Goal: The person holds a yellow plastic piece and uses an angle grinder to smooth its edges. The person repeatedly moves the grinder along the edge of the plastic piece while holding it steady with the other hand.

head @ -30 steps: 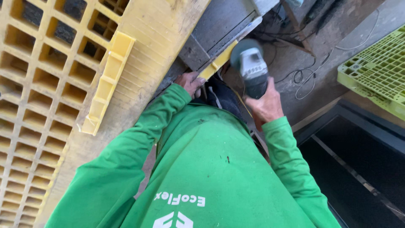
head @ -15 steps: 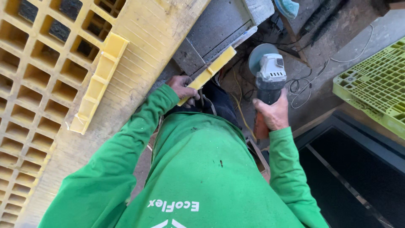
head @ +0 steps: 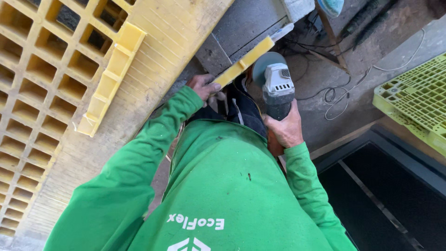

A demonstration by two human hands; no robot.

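My left hand (head: 203, 86) grips the near end of a narrow yellow strip (head: 245, 61) that points up and to the right. My right hand (head: 285, 128) is closed around the dark body of a grey angle grinder (head: 277, 86). The grinder's round disc (head: 264, 65) sits right beside the yellow strip, close to or touching its edge. My green sleeves and shirt fill the lower middle of the view.
A large yellow grating panel (head: 42, 88) lies at the left, with a short cut-off grating piece (head: 111, 76) resting on it. A grey block (head: 241, 28) sits behind the strip. A pale green pallet (head: 418, 100) is at the right, a cable (head: 344, 93) on the floor, a dark pit (head: 385, 195) below.
The view has shifted, so hands and grinder sit higher and further right in the frame. The grinder's disc has come closer to the yellow strip held in my left hand.
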